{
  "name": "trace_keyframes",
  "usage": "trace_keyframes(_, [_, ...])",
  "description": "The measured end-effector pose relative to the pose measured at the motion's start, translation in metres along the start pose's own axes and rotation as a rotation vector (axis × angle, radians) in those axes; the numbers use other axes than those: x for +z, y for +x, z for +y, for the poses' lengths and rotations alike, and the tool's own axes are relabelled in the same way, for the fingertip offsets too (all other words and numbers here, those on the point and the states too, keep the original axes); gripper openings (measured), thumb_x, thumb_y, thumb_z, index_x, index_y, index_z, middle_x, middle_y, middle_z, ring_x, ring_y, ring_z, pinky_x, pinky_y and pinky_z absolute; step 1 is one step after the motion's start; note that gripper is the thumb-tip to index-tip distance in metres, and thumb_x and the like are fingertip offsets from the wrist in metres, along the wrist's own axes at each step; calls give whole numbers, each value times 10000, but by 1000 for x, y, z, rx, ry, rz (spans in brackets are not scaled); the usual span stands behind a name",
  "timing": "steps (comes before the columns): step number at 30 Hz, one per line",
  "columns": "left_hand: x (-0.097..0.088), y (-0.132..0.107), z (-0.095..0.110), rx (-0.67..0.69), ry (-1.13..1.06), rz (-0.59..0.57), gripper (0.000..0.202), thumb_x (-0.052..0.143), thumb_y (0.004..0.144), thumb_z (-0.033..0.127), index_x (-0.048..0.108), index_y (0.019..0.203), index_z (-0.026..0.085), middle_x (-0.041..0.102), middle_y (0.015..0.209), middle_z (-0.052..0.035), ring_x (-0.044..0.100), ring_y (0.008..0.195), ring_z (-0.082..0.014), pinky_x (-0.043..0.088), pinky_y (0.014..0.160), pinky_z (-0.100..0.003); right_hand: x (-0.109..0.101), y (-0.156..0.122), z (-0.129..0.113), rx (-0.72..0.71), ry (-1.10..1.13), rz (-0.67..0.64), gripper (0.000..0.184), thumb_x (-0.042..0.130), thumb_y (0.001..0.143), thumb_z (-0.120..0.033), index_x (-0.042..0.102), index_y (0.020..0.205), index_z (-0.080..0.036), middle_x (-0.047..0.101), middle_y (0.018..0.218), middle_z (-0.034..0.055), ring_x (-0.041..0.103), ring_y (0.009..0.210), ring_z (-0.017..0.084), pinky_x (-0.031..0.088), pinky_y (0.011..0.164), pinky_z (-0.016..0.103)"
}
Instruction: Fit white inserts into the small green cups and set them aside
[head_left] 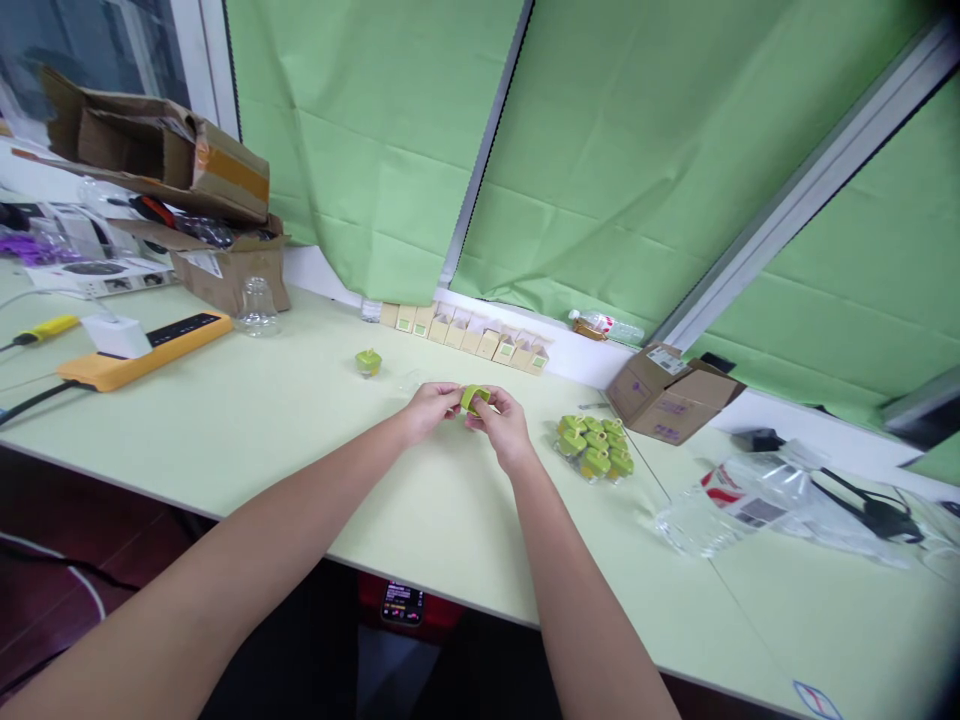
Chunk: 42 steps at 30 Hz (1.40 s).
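Over the middle of the table, both my hands hold a small hollow green cap. My left hand pinches its left side; my right hand grips the right side, its thumb against the cap's opening. A clear small piece, hard to make out, lies just beyond my left hand. One green-topped clear container stands by itself to the left. Several similar green-lidded containers with loops on top are grouped to the right of my right hand.
Along the back edge stands a row of small house-shaped boxes. To the left are a clear jar, an orange power strip and cardboard boxes. To the right are an open carton and a large plastic bottle.
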<state>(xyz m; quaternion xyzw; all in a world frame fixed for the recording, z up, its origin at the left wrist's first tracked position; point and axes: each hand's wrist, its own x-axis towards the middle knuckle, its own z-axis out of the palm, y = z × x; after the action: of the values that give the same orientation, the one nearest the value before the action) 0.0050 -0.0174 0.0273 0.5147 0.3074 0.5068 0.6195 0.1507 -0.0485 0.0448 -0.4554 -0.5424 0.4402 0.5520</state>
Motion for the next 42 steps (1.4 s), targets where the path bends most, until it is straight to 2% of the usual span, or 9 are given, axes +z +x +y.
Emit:
trace_keyframes(10, [-2,1,-3,-16,35,7,333,735,687,459,732,823,156,587,716,-20,487,645,-104,370,610,-246,0,0,1,0,-29,8,330,746,675,-419,646,905,-205,608,855,14,615,666,149,573,646,343])
trace_keyframes(39, [1,-1,-1,-19,46,31,304,728,688,435,738,822,163,607,752,-29,485,655,-107,382,620,-248,2,-1,0,27,-88,21,354,695,681,-386,631,968,-190,609,875,16,614,636,134,554,585,298])
trace_keyframes(42, [0,0,-2,-17,-6,41,303,736,683,427,734,832,163,615,771,-35,492,654,-106,388,617,-250,1,-1,-3,10,-114,2,370,664,721,-452,627,986,-196,615,900,29,611,653,144,538,590,299])
